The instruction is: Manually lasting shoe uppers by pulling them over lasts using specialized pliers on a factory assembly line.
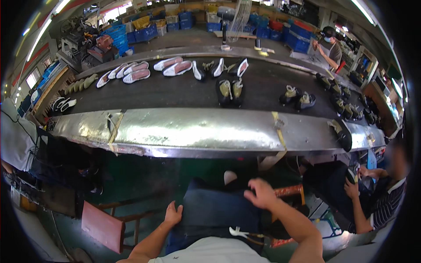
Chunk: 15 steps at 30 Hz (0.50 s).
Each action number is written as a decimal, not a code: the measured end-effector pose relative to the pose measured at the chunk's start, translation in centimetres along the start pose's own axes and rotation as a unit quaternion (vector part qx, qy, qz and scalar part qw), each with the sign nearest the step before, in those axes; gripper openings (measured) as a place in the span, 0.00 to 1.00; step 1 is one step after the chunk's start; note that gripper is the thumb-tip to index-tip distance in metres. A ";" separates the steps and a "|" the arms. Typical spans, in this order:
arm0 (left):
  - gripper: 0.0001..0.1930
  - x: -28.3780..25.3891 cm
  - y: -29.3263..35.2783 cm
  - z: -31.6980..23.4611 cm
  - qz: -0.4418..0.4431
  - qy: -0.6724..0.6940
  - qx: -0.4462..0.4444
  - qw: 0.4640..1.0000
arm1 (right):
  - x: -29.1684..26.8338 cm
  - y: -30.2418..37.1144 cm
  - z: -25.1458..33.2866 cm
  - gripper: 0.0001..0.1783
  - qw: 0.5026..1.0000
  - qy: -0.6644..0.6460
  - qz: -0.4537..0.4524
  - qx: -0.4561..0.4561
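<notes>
The left hand [174, 213] is empty, fingers slightly apart, beside the dark trousers [215, 206]. The right hand [261, 193], also empty, has loosely curled fingers over the right knee. A pale rounded piece [230, 177] shows between the knees. Ahead, shoes [225, 93] stand on the dark tabletop [153, 94].

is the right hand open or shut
Open: the right hand curls loosely, with a gap beside the thumb, and nothing shows in it.
</notes>
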<state>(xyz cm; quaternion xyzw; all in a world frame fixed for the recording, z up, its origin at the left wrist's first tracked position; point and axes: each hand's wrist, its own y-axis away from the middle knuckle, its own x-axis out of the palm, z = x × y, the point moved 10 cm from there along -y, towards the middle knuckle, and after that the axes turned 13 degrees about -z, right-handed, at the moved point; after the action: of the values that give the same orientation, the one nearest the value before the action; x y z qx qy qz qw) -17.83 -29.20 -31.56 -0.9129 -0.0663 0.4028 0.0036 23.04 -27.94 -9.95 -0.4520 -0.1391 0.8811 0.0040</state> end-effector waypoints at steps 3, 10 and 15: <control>0.40 1.7 3.0 7.5 0.072 -0.016 -0.287 0.955 | 5.5 13.7 -0.1 0.35 0.984 0.038 0.174 0.012; 0.44 3.5 3.4 8.6 0.224 0.003 -0.287 0.931 | 9.5 22.2 1.3 0.40 0.942 0.088 0.319 0.052; 0.28 -0.1 1.4 3.5 0.092 -0.154 -0.081 0.980 | 8.6 23.5 0.0 0.38 0.943 0.040 0.312 0.105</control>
<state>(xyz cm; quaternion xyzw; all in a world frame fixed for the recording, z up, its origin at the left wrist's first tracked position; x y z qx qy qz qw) -20.30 -30.75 -33.88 -0.8392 -0.0139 0.5306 -0.1180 20.77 -49.37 -22.60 -0.5050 0.1023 0.8288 -0.2182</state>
